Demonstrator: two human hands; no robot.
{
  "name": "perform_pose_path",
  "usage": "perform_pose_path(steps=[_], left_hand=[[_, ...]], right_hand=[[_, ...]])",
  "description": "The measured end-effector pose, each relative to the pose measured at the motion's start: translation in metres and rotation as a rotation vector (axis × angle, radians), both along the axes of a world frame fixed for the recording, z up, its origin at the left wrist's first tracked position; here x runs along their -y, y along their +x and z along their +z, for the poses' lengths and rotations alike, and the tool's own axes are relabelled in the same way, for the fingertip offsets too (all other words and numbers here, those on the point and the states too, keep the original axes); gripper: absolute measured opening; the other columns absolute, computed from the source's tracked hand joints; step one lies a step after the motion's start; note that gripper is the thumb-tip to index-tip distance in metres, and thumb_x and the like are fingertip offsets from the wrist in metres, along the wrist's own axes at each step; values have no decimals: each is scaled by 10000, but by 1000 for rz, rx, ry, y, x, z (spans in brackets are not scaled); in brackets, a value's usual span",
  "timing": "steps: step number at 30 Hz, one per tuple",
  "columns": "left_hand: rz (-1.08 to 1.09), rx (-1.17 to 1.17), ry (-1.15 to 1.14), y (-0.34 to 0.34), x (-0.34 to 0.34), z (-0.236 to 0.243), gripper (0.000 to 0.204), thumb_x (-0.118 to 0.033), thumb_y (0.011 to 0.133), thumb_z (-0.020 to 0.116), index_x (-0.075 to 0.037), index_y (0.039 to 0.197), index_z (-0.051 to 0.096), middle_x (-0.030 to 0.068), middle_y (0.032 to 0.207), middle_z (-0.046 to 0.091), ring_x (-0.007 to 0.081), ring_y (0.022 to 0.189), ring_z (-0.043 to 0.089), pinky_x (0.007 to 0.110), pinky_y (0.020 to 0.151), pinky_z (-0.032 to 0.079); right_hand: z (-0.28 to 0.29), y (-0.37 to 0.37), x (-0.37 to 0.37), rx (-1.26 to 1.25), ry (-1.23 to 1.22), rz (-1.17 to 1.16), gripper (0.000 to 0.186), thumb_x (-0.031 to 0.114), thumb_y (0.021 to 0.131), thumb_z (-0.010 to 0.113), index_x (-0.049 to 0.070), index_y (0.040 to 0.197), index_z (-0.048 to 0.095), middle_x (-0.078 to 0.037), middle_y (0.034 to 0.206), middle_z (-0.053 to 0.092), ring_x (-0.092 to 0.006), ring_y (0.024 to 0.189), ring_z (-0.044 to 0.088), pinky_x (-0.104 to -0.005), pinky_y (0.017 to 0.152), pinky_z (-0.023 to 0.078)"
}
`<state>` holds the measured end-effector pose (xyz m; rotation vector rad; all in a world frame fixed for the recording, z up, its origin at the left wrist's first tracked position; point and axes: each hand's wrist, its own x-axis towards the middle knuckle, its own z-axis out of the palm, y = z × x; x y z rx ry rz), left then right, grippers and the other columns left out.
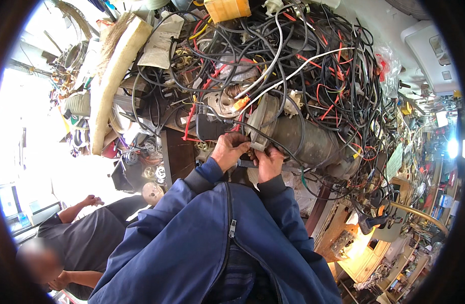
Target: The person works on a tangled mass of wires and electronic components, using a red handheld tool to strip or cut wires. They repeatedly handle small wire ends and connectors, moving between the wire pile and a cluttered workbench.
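Observation:
A grey cylindrical metal housing lies on its side, with a paler round end flange at its left end. At the lower edge of that flange my left hand and my right hand are close together, both with fingers bent and drawn in on something small that I cannot make out. A black box-shaped part with a cable lies just above my left hand. An orange-yellow part sits among wires above the flange.
A dense tangle of black, red and white cables covers the top. A long cream curved piece stands left. A person in dark clothing is at lower left. Cluttered shelves and a lit wooden bench are at right.

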<state>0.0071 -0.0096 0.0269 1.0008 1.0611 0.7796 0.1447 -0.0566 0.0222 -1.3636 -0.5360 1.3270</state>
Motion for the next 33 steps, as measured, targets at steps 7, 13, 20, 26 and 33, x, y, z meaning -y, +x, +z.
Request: perform_pose_path(steps=[7, 13, 20, 26, 33], left_hand=[[1, -57, 37, -1, 0, 4, 147, -37, 844, 642, 93, 909, 628, 86, 783, 661, 107, 697, 585, 270, 636, 490], [7, -48, 33, -1, 0, 1, 143, -42, 847, 642, 88, 906, 629, 84, 774, 661, 102, 692, 581, 270, 630, 489], [15, -26, 37, 0, 1, -7, 144, -52, 847, 644, 81, 904, 641, 83, 783, 664, 97, 686, 573, 267, 628, 485], [12, -32, -1, -1, 1, 0, 147, -60, 844, 651, 78, 896, 646, 75, 782, 664, 92, 702, 570, 266, 637, 483], [14, -46, 41, -1, 0, -3, 150, -65, 847, 659, 76, 897, 645, 68, 801, 664, 87, 705, 559, 268, 641, 480]], right_hand=[[-2, 1, -3, -21, -12, 6, 80, 30, 850, 579, -22, 858, 638, -20, 715, 594, -73, 561, 488, -225, 478, 360], [3, 2, 2, -11, -61, 32, 76, 42, 854, 583, -11, 868, 637, -9, 711, 591, -66, 562, 481, -227, 477, 351], [1, 0, 2, -85, -44, 8, 67, 36, 855, 584, -1, 882, 633, -15, 746, 604, -68, 579, 498, -226, 482, 356], [3, 0, -1, -78, -24, 12, 67, 54, 853, 593, 1, 853, 634, -12, 712, 598, -69, 558, 487, -224, 475, 359], [5, -2, -2, -97, -52, -21, 63, 31, 848, 599, 8, 883, 646, -11, 746, 614, -59, 560, 488, -212, 466, 349]])
